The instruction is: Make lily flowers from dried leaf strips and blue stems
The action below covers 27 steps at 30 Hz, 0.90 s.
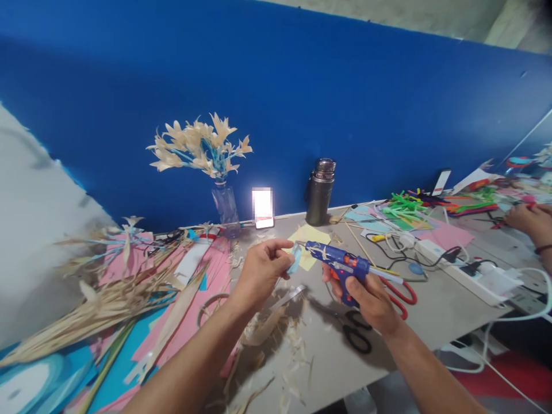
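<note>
My right hand (366, 296) is wrapped round the grip of a blue hot glue gun (334, 259), a glue stick poking out of its back. The gun's nozzle points left, close to a small light-blue piece of paper (295, 259) pinched in my left hand (267, 267). Whether the nozzle touches the paper I cannot tell. Beneath the hands lie black-handled scissors (357, 333) and dry husk scraps (297, 339). Red-handled scissors (403, 296) rest just behind the gun. A yellow sheet of paper (309, 238) lies beyond the nozzle.
Dried husks (86, 319) cover pink and blue paper at left. Along the blue wall stand a vase (225, 210) of husk flowers (202, 144), a lit phone (263, 207) and a dark thermos (320, 192). A cabled power strip (461, 273) and another person's hand (528, 221) are at right.
</note>
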Tool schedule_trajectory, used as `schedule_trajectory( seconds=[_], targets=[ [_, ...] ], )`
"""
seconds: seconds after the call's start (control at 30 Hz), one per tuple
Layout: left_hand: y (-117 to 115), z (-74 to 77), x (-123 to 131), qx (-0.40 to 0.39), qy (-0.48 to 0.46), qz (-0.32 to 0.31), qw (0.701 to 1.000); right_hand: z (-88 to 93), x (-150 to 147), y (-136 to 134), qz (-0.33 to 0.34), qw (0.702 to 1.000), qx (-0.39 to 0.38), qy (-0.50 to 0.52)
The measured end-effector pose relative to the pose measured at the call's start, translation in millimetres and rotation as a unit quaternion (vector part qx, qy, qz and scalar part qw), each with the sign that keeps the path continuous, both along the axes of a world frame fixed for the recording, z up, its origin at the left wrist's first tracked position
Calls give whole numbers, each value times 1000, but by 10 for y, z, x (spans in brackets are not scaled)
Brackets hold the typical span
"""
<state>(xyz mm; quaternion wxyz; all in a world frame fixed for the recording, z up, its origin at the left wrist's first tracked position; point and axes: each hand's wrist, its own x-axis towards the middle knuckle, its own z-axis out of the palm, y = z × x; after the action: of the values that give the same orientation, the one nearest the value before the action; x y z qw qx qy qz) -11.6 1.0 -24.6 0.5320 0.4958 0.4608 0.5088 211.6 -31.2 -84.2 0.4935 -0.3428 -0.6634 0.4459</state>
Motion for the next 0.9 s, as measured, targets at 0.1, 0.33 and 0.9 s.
schedule_trajectory(
  seconds=[0.1,0.33,0.9],
  targets=[
    [-7,-7,13,-1,0,-1,1000,-3,-6,-6,-6,1000,-6,-16],
    [29,11,-48,12,22,17,1000,-111,97,-38,23,998,-39,53],
    [-28,143,-69,-64,-109,-53,991,-140,6,585,-113,870,121,-464]
  ],
)
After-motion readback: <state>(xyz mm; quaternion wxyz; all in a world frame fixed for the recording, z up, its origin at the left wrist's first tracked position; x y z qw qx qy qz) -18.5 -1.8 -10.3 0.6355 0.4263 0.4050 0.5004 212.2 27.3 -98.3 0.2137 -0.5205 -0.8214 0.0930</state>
